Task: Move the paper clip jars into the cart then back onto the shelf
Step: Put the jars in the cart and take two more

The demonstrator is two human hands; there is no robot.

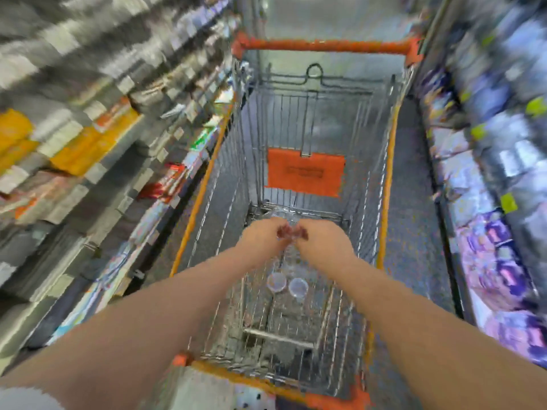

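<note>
Left hand (263,235) and right hand (323,241) hung fingertip-close inside the cart (325,44), twelve o'clock of two clear jars (276,282); each grip was too blurred to tell.

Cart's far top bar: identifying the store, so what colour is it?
Orange; the far top bar shows best in head view.

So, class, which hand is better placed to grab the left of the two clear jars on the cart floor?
Left hand, probably: the left jar lies nearer it; the right hand would reach across the right jar.
</note>
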